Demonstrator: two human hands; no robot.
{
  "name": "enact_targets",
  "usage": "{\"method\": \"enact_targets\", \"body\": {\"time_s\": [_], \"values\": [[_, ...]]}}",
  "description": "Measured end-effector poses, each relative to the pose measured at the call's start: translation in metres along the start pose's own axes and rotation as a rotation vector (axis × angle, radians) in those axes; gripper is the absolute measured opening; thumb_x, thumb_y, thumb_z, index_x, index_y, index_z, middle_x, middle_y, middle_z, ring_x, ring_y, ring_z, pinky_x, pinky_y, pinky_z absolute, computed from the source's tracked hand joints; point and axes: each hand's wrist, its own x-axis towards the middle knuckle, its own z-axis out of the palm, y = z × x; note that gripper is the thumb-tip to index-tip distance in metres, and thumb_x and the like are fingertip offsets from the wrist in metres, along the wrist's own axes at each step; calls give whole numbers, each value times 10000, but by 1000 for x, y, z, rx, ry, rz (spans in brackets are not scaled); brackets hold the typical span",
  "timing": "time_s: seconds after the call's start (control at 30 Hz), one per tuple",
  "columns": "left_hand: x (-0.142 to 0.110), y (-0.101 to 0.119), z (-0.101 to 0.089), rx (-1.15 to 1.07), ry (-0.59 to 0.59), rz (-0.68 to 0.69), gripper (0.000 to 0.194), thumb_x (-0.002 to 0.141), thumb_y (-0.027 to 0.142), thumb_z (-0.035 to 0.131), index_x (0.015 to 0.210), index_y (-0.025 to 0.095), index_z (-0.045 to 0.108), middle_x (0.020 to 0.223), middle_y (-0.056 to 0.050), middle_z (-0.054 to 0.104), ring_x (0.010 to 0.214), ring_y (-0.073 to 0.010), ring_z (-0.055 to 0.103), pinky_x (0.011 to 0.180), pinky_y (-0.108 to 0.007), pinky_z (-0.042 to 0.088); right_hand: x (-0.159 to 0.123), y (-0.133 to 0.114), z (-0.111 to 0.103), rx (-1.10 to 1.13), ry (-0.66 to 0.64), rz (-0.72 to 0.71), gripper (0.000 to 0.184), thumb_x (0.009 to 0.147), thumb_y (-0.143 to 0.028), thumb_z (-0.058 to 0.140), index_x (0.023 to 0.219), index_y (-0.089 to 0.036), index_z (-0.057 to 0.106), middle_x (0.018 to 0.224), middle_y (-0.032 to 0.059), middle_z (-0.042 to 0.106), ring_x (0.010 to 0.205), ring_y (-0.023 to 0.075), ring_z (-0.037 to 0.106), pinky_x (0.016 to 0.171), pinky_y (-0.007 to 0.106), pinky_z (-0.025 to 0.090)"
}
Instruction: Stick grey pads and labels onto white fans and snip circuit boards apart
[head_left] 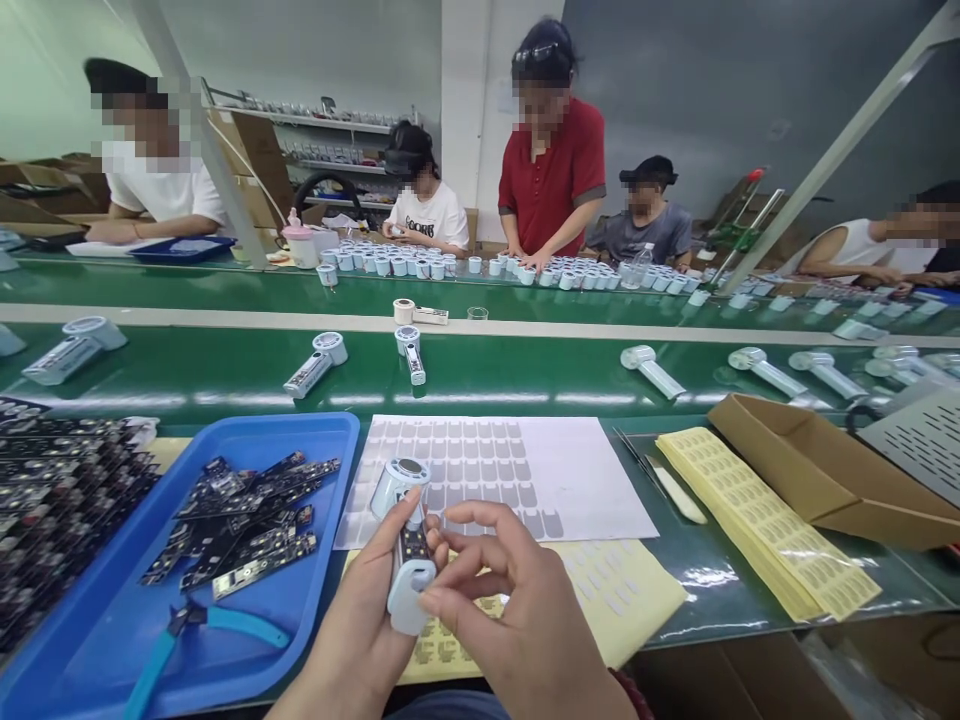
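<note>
My left hand (360, 625) is wrapped round a small white handheld device (405, 530) with a round head, a dark circuit board showing in its open body. My right hand (510, 600) pinches at the device's lower end, fingertips on the white handle. Both hands hover over a yellow sticker sheet (630, 590) at the table's near edge. Just beyond lies a white backing sheet (525, 470) with rows of grey stickers. To the left a blue tray (315, 580) holds several dark circuit boards (247, 520) and blue-handled cutters (202, 630).
A heap of circuit boards (52, 500) lies far left. A stack of yellow sheets (757, 520), tweezers (637, 460) and a cardboard box (817, 470) sit right. Several white devices (315, 365) lie along the green conveyor belt (525, 375). Several people work across the line.
</note>
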Motion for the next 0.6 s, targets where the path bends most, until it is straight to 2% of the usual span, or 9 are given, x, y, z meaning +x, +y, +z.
{"method": "enact_targets", "body": {"time_s": [0.13, 0.4, 0.6], "values": [[3, 2, -3, -2, -4, 14, 238, 901, 177, 585, 668, 135, 569, 547, -27, 556, 416, -125, 571, 401, -238, 524, 2, -3, 3, -17, -2, 12, 405, 679, -133, 708, 1058, -256, 641, 725, -29, 754, 974, 229, 733, 767, 283, 614], [1, 4, 1, -27, 5, 3, 296, 925, 187, 551, 638, 119, 566, 535, -29, 545, 435, -105, 567, 433, -208, 516, 4, -5, 5, -53, 1, 1, 366, 692, -145, 712, 1031, -264, 642, 722, -37, 743, 901, 208, 743, 728, 258, 614], [-2, 3, 1, -82, 14, 3, 241, 914, 191, 579, 676, 154, 558, 538, -11, 552, 441, -101, 561, 434, -204, 518, 3, 6, 8, -173, 38, -142, 374, 736, -139, 688, 1073, -294, 641, 738, -44, 749, 892, 201, 752, 692, 236, 623]]}}
